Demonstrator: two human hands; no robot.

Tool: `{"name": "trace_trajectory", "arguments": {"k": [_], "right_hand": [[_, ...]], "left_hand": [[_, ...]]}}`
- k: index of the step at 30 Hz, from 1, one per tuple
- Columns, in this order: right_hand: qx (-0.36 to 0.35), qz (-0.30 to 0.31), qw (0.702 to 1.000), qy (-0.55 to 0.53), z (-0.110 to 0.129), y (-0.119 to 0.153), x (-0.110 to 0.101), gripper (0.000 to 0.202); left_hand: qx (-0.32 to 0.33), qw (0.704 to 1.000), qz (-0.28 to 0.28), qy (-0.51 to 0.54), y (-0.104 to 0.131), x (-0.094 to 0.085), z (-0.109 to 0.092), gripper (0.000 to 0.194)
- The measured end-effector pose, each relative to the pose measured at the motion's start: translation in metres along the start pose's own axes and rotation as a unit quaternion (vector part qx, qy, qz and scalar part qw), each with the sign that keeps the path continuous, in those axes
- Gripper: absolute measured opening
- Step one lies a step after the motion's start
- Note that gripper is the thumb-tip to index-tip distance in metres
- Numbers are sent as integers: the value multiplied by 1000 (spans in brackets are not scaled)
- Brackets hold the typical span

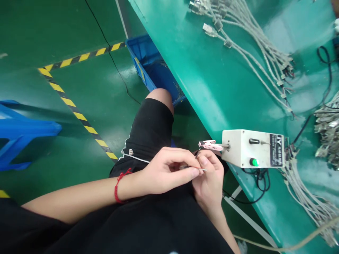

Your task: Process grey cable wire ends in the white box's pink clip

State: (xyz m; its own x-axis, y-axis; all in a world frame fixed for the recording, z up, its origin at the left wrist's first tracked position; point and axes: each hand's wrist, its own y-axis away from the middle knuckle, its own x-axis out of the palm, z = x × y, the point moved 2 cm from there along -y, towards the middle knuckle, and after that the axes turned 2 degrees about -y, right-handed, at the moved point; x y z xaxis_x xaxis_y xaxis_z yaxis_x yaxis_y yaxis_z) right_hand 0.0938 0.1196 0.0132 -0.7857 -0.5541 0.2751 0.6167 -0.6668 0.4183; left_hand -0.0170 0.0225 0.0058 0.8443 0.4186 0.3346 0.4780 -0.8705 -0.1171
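Note:
My left hand [169, 171], a red braided bracelet at its wrist, is closed with thumb and fingers on the end of a thin pale cable [139, 158]. The cable trails from this hand across my lap. Fine wires [202, 169] stick out between its thumb and index finger. My right hand [210, 174] is closed against them, pinching at the same wire ends; the fingers hide most of the contact. Just above my right hand, a small pink-and-white clip-like piece [210, 144] projects from a white box machine [239, 148] with a green lit button.
Bundles of USB cables [251, 46] lie on the green table [201, 70], and more cables [307, 197] lie right of the machine. A blue crate [140, 70] stands under the table edge near my knee. A blue stool [29, 130] is at left.

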Motion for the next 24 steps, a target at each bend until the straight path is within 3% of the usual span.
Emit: {"name": "trace_trajectory", "arguments": {"k": [2, 4, 8, 12, 19, 24], "right_hand": [[-87, -34, 995, 39, 1, 6, -2, 5], [-158, -30, 984, 78, 3, 11, -1, 9], [-208, -15, 969, 133, 8, 14, 1, 13], [-193, -5, 974, 116, 7, 9, -1, 13], [-101, 1, 995, 24, -7, -5, -4, 6], [-62, -21, 998, -16, -12, -18, -4, 44]], "left_hand": [[-26, 999, -17, 16, 1, -1, 4, 10], [-35, 999, -26, 21, 2, -2, 5, 12], [-47, 998, -28, 18, 2, -3, 5, 13], [-66, 996, -48, 24, 2, -3, 6, 12], [-90, 984, -139, 66, 1, -5, 13, 10], [-63, 986, -145, 46, 0, -4, 20, 6]]}}
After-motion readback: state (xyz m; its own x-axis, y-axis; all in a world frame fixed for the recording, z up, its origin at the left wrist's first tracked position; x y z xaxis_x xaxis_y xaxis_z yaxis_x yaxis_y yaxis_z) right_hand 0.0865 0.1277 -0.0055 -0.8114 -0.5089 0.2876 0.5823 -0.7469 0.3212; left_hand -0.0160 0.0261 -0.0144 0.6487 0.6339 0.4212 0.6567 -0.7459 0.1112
